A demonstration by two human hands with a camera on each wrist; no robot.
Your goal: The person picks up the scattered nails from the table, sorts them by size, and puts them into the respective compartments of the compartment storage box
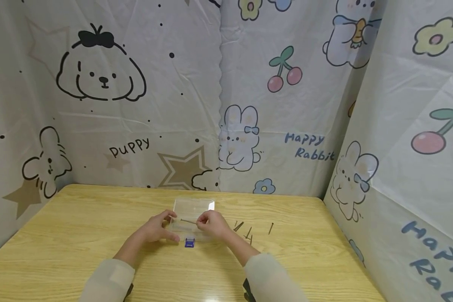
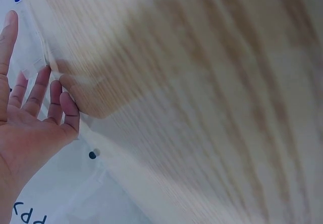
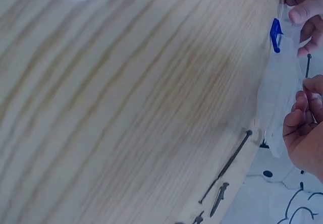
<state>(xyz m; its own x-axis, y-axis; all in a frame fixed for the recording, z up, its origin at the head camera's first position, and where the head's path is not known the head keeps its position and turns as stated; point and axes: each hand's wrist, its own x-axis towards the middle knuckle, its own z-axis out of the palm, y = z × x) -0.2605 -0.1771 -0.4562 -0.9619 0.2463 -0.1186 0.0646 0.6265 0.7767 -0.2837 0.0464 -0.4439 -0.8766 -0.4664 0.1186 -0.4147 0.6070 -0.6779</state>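
A clear plastic box (image 1: 194, 204) with a blue latch (image 1: 189, 243) on its near side lies on the table between my hands. Over it, my right hand (image 1: 212, 223) pinches a long, thin dark screw (image 1: 188, 221) at one end. The screw's head points left, and in the right wrist view the screw (image 3: 308, 66) sticks out past the fingertips. My left hand (image 1: 156, 227) is at the box's left side, thumb by the near corner and fingers along the far part. In the left wrist view its fingers (image 2: 38, 93) are loosely extended against the clear edge.
Several dark screws (image 1: 239, 226) lie scattered on the wooden table (image 1: 305, 260) to the right of the box, with a lone screw (image 1: 271, 228) farther right. A printed cloth (image 1: 173, 105) hangs along the table's back and sides.
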